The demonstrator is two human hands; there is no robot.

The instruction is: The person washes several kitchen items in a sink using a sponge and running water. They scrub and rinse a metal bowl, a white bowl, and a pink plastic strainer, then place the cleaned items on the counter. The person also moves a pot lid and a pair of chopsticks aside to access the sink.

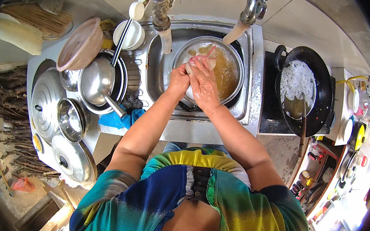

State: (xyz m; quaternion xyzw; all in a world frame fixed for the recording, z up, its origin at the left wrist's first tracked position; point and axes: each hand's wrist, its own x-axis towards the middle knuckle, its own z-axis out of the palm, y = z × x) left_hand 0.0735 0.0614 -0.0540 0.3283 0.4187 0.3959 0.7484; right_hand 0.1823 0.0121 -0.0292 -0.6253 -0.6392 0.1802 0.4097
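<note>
Both of my hands are together over a round metal basin set in the stainless steel sink. Cloudy brown water with bits in it fills the basin. My left hand is curled shut at the near end of a wet, limp, pale pink and whitish thing; whether it is cloth or food I cannot tell. Wrapped over the same thing from the right, my right hand presses against the left. Much of it is hidden under my fingers.
Two taps, a pipe tap and a chrome tap, hang over the sink. Right is a black wok holding foamy liquid and a long-handled utensil. Left stand a pink basket, a metal ladle, white bowls and pot lids.
</note>
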